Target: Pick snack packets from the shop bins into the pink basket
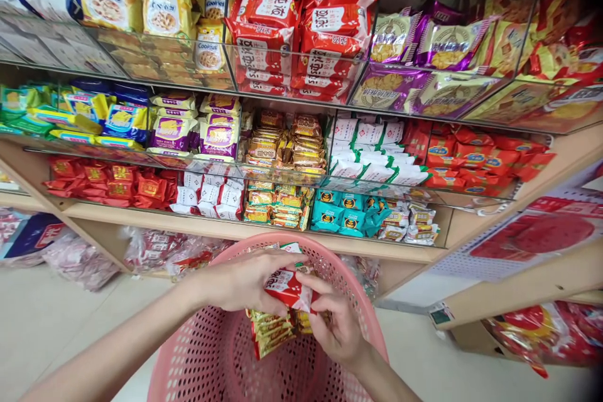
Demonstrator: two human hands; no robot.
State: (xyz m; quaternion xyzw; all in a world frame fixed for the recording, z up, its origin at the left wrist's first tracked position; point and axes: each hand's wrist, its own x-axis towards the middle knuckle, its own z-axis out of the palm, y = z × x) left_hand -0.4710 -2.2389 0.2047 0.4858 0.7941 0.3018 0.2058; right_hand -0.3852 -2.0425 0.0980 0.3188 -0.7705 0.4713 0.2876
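Both of my hands are over a pink perforated plastic basket (188,352). Between them is a red and white snack packet (289,289) with printed characters. My left hand (245,279) curls over its left side, while the fingers of my right hand (336,317) close on its right end. Gold snack packets (271,333) lie below the hands, inside the basket. A white and green wrapper (291,247) shows just behind my left fingers, partly hidden. Most of the basket's floor is blurred or covered by my hands.
Ahead stands a tiered shelf (391,248) with clear dividers. Its top tier holds yellow cookie packs (110,0), red packets (334,19) and purple packets (452,44). Teal packets (351,210) sit lower. Bagged goods (85,257) rest near the floor at left.
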